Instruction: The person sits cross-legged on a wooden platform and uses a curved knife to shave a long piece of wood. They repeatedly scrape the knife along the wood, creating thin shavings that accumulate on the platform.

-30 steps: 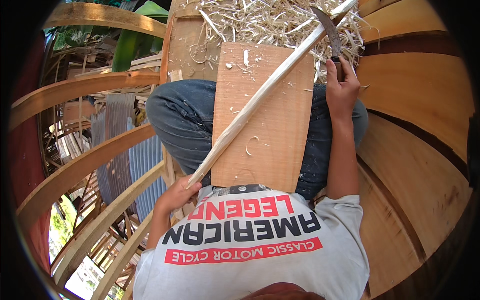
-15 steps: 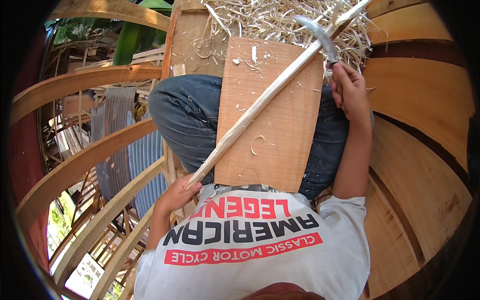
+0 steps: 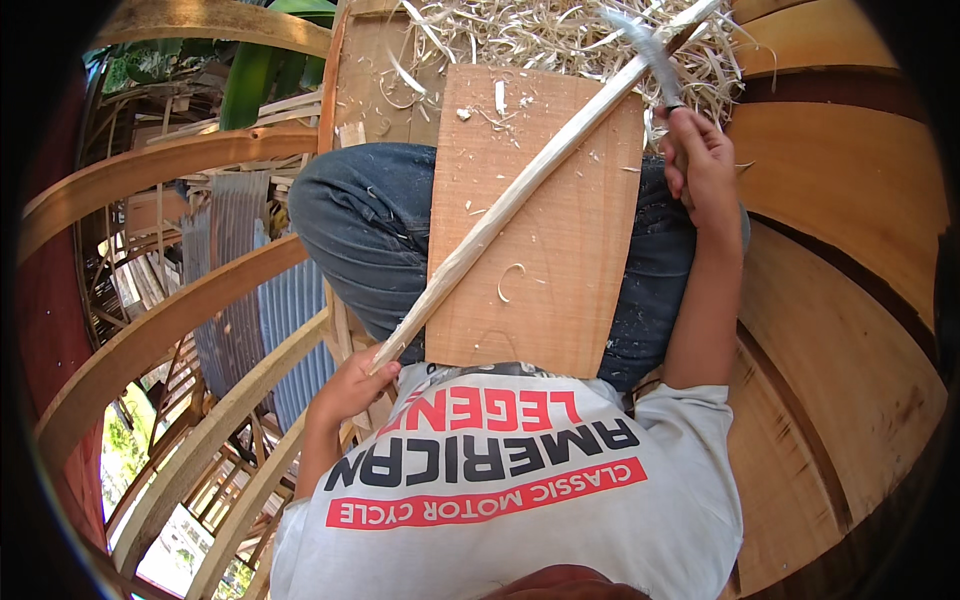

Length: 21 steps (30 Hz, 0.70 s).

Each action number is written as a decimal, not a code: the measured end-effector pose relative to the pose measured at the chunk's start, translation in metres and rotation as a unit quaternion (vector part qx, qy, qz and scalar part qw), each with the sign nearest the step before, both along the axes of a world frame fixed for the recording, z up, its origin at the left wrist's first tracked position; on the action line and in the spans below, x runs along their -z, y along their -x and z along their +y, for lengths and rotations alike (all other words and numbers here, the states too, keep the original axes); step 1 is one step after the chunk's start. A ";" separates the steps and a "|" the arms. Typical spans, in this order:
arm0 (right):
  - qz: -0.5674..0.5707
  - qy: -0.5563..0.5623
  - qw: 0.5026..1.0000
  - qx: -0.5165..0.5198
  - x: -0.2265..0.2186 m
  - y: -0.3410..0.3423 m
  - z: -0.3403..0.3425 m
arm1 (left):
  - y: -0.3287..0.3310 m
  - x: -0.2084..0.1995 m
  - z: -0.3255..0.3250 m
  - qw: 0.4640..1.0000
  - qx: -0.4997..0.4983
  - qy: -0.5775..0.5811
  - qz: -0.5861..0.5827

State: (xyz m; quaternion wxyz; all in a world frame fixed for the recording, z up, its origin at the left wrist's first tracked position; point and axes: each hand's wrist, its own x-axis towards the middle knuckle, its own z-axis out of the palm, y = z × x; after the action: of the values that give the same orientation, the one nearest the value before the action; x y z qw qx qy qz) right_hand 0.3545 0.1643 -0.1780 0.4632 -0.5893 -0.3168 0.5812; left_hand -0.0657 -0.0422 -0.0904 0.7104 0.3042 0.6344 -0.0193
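A long pale wooden stick (image 3: pixel 500 210) runs slantwise across a flat board (image 3: pixel 545 300) that rests on my lap. My left hand (image 3: pixel 350 388) is closed round the stick's near end, beside my shirt. In my right hand (image 3: pixel 703 170) is the handle of a curved knife (image 3: pixel 655 62), gripped at the board's far right corner. Its grey blade, slightly blurred, crosses over the stick near the far end and seems to touch it. Small chips and a curled shaving (image 3: pixel 511 283) lie on the board.
A heap of pale shavings (image 3: pixel 500 30) covers the floor beyond the board. Curved-looking wooden rails (image 3: pixel 170 165) stand at my left, with corrugated sheets (image 3: pixel 290 330) outside them. Plank walling (image 3: pixel 840 190) rises at my right. My jeans-clad knees (image 3: pixel 360 215) flank the board.
My right hand and the knife have moved slightly farther away along the stick. My left hand keeps its hold on the near end. The whole view has shifted slightly.
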 end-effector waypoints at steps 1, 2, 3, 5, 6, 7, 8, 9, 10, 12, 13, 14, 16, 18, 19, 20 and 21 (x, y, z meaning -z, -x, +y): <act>-0.018 -0.023 0.994 0.107 0.005 0.002 0.004 | -0.002 -0.002 0.001 1.000 0.006 -0.019 -0.004; 0.046 -0.044 0.974 0.219 0.005 -0.005 0.008 | -0.003 -0.003 0.002 0.999 0.012 -0.039 -0.008; 0.066 -0.039 0.979 0.189 0.003 -0.009 0.006 | -0.006 -0.005 0.002 1.000 0.002 -0.021 -0.001; 0.105 -0.032 0.985 0.131 -0.003 -0.014 0.002 | -0.009 -0.007 0.004 1.000 -0.014 0.009 0.013; 0.065 -0.028 0.995 0.076 0.001 -0.007 0.000 | -0.008 -0.008 0.005 1.000 0.002 -0.020 0.019; 0.035 -0.036 0.997 0.065 -0.001 -0.001 -0.002 | -0.010 -0.008 0.005 0.998 0.018 -0.047 0.024; 0.005 -0.044 0.998 0.054 -0.003 0.005 -0.004 | -0.011 -0.008 0.004 0.996 0.033 -0.073 0.028; -0.024 -0.052 0.997 0.043 -0.004 0.008 -0.006 | -0.013 -0.008 0.004 0.992 0.053 -0.103 0.046; -0.001 -0.060 0.997 0.050 -0.001 0.006 -0.005 | -0.016 -0.008 0.004 0.986 0.071 -0.133 0.066; 0.036 -0.072 0.993 0.083 0.006 -0.002 -0.003 | -0.023 -0.013 0.003 0.974 0.097 -0.174 0.113; 0.055 -0.076 0.990 0.101 0.005 -0.003 -0.003 | -0.029 -0.017 0.004 0.968 0.106 -0.183 0.139; 0.046 -0.083 0.991 0.095 0.003 -0.004 -0.003 | -0.034 -0.020 0.005 0.961 0.115 -0.192 0.164; 0.013 -0.136 0.984 0.112 -0.002 0.006 -0.006 | -0.039 -0.025 0.002 0.953 0.136 -0.178 0.203; -0.040 -0.176 0.977 0.116 -0.007 0.014 -0.010 | -0.045 -0.029 0.003 0.944 0.158 -0.175 0.229; -0.076 -0.188 0.973 0.110 -0.009 0.017 -0.012 | -0.050 -0.033 0.005 0.940 0.168 -0.178 0.237; -0.111 -0.201 0.968 0.104 -0.011 0.018 -0.014 | -0.051 -0.034 0.006 0.935 0.179 -0.182 0.245; -0.118 -0.193 0.971 0.080 -0.010 0.018 -0.020 | -0.050 -0.032 0.005 0.937 0.173 -0.195 0.233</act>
State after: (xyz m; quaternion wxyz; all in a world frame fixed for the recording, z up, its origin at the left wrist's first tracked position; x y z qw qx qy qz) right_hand 0.3365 0.1446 -0.1678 0.5726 -0.5770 -0.4270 0.3960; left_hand -0.0156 -0.0372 -0.0589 0.4547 0.5288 0.7112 -0.0882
